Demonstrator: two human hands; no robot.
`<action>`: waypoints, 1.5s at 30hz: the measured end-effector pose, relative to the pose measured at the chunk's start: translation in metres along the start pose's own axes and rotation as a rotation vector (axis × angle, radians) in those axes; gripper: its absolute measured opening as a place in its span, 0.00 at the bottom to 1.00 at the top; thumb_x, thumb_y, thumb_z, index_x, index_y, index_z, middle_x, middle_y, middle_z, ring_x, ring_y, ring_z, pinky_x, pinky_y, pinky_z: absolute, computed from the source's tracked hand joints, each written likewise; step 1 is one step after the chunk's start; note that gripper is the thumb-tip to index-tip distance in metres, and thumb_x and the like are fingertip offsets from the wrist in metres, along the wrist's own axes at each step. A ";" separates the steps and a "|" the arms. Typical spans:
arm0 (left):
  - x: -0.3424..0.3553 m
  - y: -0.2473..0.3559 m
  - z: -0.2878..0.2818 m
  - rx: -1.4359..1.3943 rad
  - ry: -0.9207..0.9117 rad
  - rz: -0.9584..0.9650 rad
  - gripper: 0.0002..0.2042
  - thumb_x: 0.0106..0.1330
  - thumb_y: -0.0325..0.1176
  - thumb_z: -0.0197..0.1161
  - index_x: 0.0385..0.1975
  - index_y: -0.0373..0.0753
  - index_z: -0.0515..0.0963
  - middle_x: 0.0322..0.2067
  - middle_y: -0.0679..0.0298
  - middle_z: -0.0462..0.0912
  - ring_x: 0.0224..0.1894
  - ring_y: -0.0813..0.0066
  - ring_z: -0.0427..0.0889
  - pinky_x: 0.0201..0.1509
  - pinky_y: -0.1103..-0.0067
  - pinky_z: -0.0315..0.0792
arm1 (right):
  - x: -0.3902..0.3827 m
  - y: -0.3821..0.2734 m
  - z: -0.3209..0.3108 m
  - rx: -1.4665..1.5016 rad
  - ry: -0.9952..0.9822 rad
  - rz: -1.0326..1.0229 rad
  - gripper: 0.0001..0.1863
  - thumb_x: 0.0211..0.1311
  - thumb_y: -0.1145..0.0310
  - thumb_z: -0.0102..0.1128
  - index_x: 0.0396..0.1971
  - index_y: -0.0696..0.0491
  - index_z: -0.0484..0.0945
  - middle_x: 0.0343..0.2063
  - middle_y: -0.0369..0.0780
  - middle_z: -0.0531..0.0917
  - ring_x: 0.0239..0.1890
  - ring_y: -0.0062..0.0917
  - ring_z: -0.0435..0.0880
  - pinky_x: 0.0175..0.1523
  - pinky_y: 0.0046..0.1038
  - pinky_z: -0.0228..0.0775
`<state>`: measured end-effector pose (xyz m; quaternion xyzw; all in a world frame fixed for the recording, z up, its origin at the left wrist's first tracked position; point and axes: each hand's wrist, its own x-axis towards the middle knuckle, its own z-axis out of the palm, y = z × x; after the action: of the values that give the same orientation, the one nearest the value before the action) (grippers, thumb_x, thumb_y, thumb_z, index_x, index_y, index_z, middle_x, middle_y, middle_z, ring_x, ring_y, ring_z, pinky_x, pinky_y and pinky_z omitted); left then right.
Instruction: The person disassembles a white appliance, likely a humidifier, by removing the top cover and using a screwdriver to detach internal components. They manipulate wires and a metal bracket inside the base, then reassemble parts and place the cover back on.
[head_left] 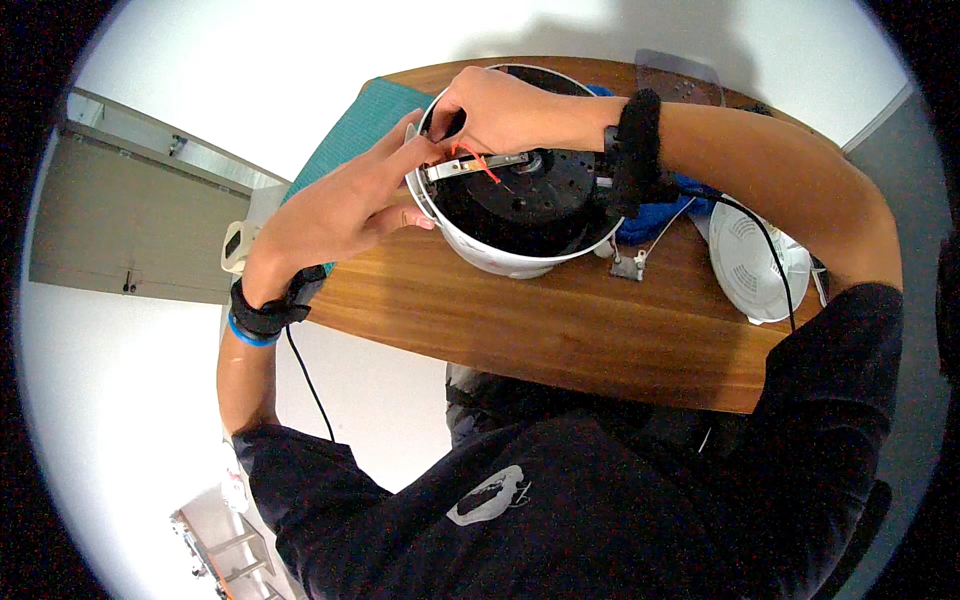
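A round white appliance housing (pixel 482 252) lies on the table with its open side up, showing a black inside. A black disc (pixel 560 190) with several holes sits in it. From the left rim toward the middle runs a metal strip (pixel 478 166), and a thin red wire (pixel 476 158) lies over it. My left hand (pixel 352 195) grips the housing's left rim, thumb low on the outside and fingers near the top edge. My right hand (pixel 490 112) reaches over the housing to the same rim, fingers curled down beside the left fingertips. What the right fingers pinch is hidden.
On the wooden table (pixel 560 330), right of the housing, lie a small metal part (pixel 628 265) with a wire, something blue (pixel 650 222) and a white slotted cover (pixel 745 262). A clear plastic tray (pixel 680 78) sits behind, and a teal mat (pixel 345 130) at left. A black cable (pixel 770 240) trails from my right wristband.
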<state>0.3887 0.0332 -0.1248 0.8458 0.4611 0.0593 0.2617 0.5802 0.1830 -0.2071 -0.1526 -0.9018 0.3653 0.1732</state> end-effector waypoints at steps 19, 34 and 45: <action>-0.005 0.003 0.005 0.060 0.072 0.032 0.31 0.71 0.34 0.71 0.72 0.40 0.68 0.76 0.45 0.66 0.80 0.33 0.60 0.73 0.51 0.70 | 0.004 -0.007 -0.005 -0.029 -0.088 -0.020 0.13 0.63 0.63 0.76 0.38 0.59 0.91 0.31 0.45 0.92 0.30 0.31 0.85 0.40 0.33 0.78; -0.006 0.015 0.006 0.118 0.113 0.080 0.29 0.71 0.36 0.71 0.69 0.40 0.69 0.77 0.41 0.62 0.70 0.33 0.74 0.66 0.54 0.75 | -0.007 -0.011 -0.009 0.064 -0.056 -0.033 0.15 0.58 0.64 0.80 0.39 0.59 0.91 0.32 0.45 0.92 0.34 0.32 0.89 0.43 0.34 0.79; -0.005 0.012 0.005 0.102 0.115 0.053 0.29 0.70 0.35 0.72 0.69 0.42 0.70 0.77 0.40 0.62 0.67 0.31 0.75 0.60 0.54 0.77 | -0.004 -0.009 -0.005 0.009 -0.048 -0.005 0.14 0.56 0.66 0.81 0.38 0.59 0.90 0.32 0.46 0.91 0.35 0.33 0.89 0.44 0.34 0.80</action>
<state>0.3968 0.0219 -0.1222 0.8650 0.4555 0.0912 0.1898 0.5848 0.1782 -0.1979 -0.1406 -0.9044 0.3726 0.1532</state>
